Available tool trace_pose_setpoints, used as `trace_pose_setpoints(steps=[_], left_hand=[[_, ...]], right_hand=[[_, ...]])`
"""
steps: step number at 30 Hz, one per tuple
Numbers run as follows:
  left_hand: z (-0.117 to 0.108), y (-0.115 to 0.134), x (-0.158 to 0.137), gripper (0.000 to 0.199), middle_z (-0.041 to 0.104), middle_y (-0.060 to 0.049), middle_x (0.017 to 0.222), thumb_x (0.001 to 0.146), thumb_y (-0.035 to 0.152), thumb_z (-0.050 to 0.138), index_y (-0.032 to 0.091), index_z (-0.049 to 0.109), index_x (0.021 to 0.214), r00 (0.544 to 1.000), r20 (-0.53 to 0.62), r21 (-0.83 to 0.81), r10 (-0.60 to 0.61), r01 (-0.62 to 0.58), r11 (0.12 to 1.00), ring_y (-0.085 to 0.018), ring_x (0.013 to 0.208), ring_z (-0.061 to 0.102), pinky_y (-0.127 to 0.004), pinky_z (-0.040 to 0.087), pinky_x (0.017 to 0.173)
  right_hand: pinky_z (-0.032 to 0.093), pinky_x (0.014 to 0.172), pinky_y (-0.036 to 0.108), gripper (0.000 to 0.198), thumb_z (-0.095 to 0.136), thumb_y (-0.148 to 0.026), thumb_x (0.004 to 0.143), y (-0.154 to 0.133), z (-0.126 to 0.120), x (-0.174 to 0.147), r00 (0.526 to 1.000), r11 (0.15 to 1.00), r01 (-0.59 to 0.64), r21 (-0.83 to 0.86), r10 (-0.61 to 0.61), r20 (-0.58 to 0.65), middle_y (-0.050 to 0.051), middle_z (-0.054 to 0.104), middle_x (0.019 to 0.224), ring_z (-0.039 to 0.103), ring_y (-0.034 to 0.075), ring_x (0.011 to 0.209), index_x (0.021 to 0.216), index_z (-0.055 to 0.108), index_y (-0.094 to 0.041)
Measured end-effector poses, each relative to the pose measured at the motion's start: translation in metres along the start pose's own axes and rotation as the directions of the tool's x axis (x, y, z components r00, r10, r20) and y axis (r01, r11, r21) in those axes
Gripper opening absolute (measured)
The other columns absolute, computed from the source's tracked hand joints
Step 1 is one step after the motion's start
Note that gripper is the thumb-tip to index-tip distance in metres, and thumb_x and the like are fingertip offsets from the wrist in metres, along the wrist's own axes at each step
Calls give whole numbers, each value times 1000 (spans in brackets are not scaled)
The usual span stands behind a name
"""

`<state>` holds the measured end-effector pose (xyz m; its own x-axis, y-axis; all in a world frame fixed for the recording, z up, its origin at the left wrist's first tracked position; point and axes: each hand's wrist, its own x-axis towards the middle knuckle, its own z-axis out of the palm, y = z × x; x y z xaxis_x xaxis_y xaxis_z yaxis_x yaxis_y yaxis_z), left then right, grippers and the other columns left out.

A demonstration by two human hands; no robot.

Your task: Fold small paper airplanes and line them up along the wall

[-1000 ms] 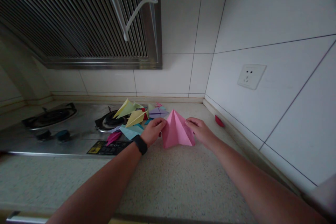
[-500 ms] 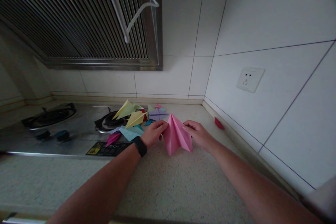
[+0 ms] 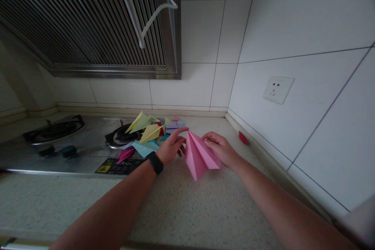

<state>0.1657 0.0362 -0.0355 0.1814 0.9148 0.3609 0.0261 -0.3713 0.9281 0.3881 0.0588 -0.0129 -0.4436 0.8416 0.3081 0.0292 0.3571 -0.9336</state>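
A pink sheet of paper, creased into pleats with a pointed top, is held up just above the speckled counter. My right hand pinches its right edge between thumb and fingers. At its left, my left hand has the fingers apart, the index finger reaching to the paper's tip; whether the other fingers touch the edge is hard to see. A dark watch sits on my left wrist. Close by on the left lies a pile of folded paper pieces, among them a yellow paper plane and a light blue folded piece.
The gas stove with two burners is at the left, and folded papers overlap its right burner. Above hangs a range hood with a white hose. A small red folded piece lies by the right wall.
The pink paper has tilted, its lower end swinging to the right. My left hand has loosened its pinch and its index finger has stretched out. My right hand keeps its hold.
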Motion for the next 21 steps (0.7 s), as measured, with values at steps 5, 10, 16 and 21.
trace_pose_setpoints(steps=[5,10,16,21], left_hand=[[0,1,-3,51,58,-6,110,88,17,45,29,38,137,992,31,246,124,-128,961,-6,61,58,-15,44,46],[-4,9,-3,59,57,-6,115,82,7,55,29,43,136,951,8,502,309,-271,821,-9,77,58,-17,49,57],[-6,18,-4,50,56,-6,115,81,8,59,26,51,127,922,5,580,388,-318,750,-10,78,60,-17,48,55],[-4,20,-6,50,56,-6,115,81,9,59,27,50,128,920,5,591,391,-319,741,-10,77,61,-17,49,54]], right_hand=[[36,63,25,15,63,-31,81,-6,0,-1,999,990,-14,142,18,-30,-1,61,81,52,13,70,92,64,-22],[37,60,24,18,66,-32,78,-13,2,-4,996,957,-89,276,87,18,-1,61,79,53,13,67,93,64,-22],[38,59,24,20,68,-32,77,-16,3,-6,993,947,-112,302,98,61,0,62,80,54,13,68,92,64,-21],[37,59,24,20,68,-31,78,-15,4,-6,991,940,-129,315,108,82,0,62,79,54,13,66,94,64,-20]])
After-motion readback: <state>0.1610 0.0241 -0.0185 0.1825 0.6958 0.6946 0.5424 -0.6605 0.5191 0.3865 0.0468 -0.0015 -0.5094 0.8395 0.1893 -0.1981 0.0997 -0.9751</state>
